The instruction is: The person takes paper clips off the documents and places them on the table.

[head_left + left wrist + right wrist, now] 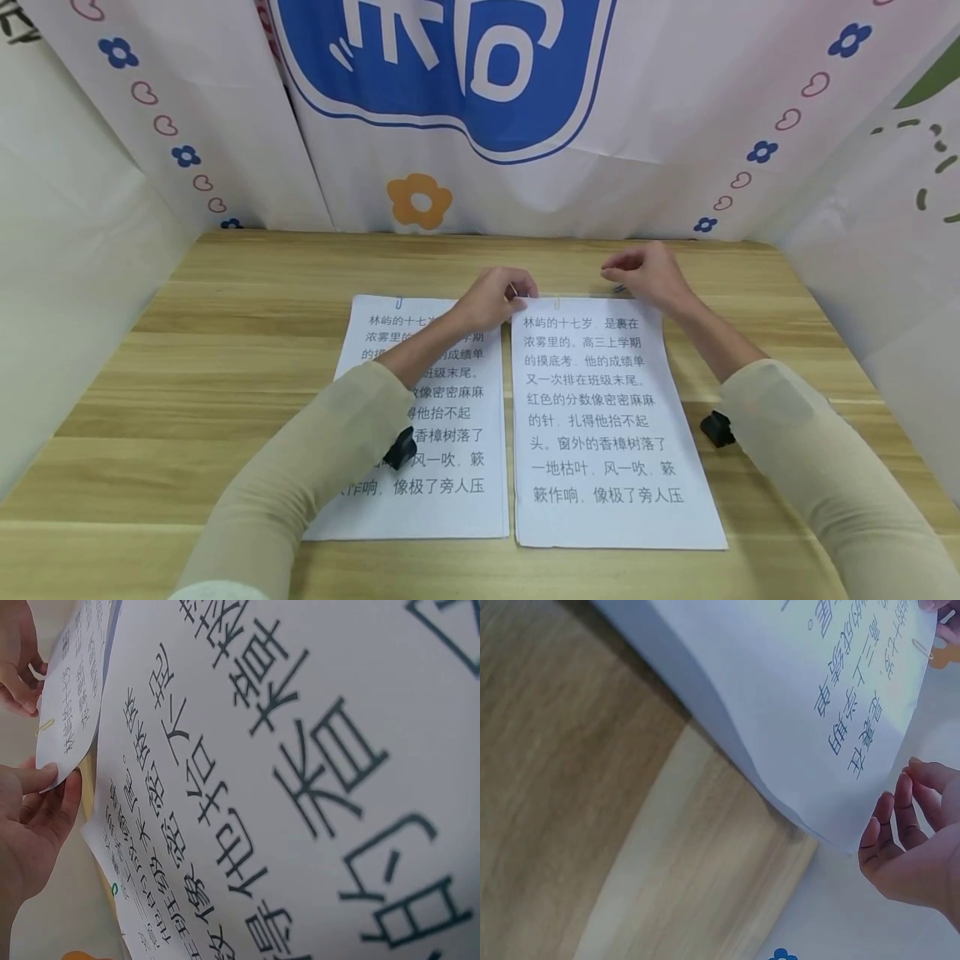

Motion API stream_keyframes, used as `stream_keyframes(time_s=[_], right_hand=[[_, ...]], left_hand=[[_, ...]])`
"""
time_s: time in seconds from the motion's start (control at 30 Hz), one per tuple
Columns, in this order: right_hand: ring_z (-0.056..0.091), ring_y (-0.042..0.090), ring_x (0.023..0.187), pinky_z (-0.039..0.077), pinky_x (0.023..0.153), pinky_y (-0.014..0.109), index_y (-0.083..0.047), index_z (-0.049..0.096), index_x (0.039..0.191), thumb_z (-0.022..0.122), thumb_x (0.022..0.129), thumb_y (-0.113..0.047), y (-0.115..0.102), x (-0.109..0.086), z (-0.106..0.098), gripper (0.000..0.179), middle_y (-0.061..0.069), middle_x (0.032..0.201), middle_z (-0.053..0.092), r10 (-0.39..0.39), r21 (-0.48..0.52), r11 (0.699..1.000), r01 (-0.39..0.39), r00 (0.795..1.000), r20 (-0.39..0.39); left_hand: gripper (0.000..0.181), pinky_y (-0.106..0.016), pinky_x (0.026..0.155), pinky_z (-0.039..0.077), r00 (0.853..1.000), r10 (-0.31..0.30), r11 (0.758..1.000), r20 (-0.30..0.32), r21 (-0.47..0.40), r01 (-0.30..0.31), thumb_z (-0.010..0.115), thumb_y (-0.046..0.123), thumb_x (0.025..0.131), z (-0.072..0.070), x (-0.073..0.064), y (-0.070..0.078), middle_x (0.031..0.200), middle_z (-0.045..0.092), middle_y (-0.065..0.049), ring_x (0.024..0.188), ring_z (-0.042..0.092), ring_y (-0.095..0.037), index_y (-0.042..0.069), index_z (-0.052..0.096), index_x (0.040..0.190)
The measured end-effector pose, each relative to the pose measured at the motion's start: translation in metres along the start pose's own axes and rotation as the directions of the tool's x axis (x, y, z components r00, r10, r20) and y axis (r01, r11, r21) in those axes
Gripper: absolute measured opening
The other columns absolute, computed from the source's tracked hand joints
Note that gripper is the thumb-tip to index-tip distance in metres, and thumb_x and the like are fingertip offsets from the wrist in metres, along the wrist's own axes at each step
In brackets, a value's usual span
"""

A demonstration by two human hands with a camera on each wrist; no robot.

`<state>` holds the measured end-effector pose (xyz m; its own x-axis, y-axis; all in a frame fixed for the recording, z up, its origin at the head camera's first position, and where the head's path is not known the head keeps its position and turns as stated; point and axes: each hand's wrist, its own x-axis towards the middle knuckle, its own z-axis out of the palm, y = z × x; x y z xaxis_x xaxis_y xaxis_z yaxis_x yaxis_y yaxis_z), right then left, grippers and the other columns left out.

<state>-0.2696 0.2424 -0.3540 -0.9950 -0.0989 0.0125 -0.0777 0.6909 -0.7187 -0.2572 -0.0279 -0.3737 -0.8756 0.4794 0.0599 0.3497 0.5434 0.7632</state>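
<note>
Two stacks of printed paper lie side by side on the table. At its top left corner, my left hand [497, 296] pinches the right paper stack [600, 525], thumb on top and fingers beneath; the left wrist view shows this grip on the corner [49, 774]. A yellow paper clip [557, 303] sits on that stack's top edge. My right hand [651, 273] is just beyond the top right corner, thumb and index fingertips together, other fingers bent [919, 832]. Under it shows a small dark object [619, 288]. I cannot tell whether the right fingertips hold anything.
The left paper stack [420, 521] has a blue paper clip [400, 302] at its top edge and is partly covered by my left arm. Wood table [187, 350] surrounds both stacks. Printed white sheeting [525, 196] stands behind and at both sides.
</note>
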Motion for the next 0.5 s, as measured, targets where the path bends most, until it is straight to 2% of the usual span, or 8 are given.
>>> stream_keyframes(time_s=[0.13,0.33,0.5], right_hand=[[0.065,0.034,0.095,0.048,0.069,0.021,0.002,0.074,0.113,0.072,0.098,-0.014,-0.0023,-0.0002,0.0024,0.022,0.019,0.107,0.073,-0.026,0.010,1.000,0.026,1.000,0.007],[0.064,0.026,0.089,0.048,0.069,0.019,0.002,0.076,0.111,0.074,0.097,-0.014,-0.0060,-0.0020,0.0054,0.022,0.020,0.107,0.074,-0.077,0.011,0.997,0.077,0.997,0.016],[0.063,0.021,0.086,0.049,0.069,0.019,0.002,0.076,0.111,0.074,0.097,-0.014,-0.0103,-0.0036,0.0085,0.021,0.020,0.106,0.074,-0.125,0.009,0.992,0.125,0.992,0.034]], left_hand=[[0.020,-0.025,0.074,0.057,1.000,-0.002,1.000,0.003,-0.007,0.002,0.064,-0.012,0.095,0.0007,0.0004,-0.0008,0.099,0.066,-0.009,0.092,0.062,-0.022,0.003,0.072,0.104],[0.019,-0.025,0.073,0.057,1.000,-0.008,1.000,0.007,-0.006,0.008,0.064,-0.011,0.095,0.0009,0.0010,-0.0004,0.100,0.065,-0.010,0.093,0.063,-0.023,0.002,0.072,0.106],[0.019,-0.025,0.077,0.056,1.000,-0.005,1.000,0.002,0.008,0.005,0.064,-0.010,0.096,0.0014,0.0018,-0.0014,0.101,0.066,-0.009,0.093,0.063,-0.022,0.003,0.072,0.106]])
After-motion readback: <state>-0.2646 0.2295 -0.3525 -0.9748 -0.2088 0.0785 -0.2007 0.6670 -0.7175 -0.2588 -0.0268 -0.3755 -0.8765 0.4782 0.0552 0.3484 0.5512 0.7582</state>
